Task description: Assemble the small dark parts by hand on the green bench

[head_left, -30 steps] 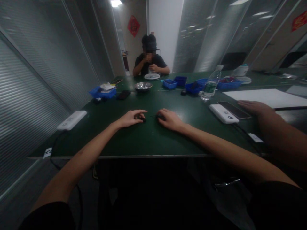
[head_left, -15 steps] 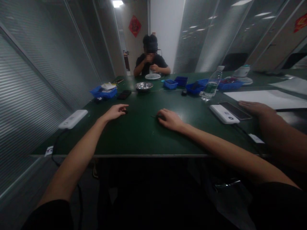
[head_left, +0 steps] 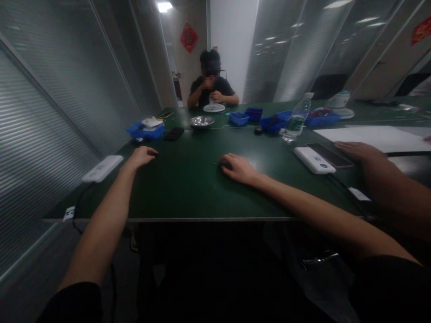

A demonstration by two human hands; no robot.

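Note:
My left hand [head_left: 143, 156] is at the left of the green table [head_left: 182, 193], its fingers bent together and pointing right. A dark patch shows under the fingertips, too blurred to name. Nearest to that hand is a blue tray [head_left: 145, 131] with white tissue-like material in it. My right hand [head_left: 239, 168] rests on the table near the middle, fingers curled over a thin dark tool. Only the tool's slim tip [head_left: 214, 163] sticks out to the left; the rest is hidden by the fingers.
Beyond my hands are a metal bowl [head_left: 201, 122], a dark phone [head_left: 174, 133], blue trays [head_left: 239, 118] and a water bottle [head_left: 296, 121]. White power banks [head_left: 103, 168] with cables lie at both sides. Another person's hand [head_left: 360, 151] is at right; a person [head_left: 212, 85] sits opposite.
My left hand has moved left, toward the near side of the blue tray. The small dark thing at its fingertips no longer shows clearly. My right hand has stayed in place.

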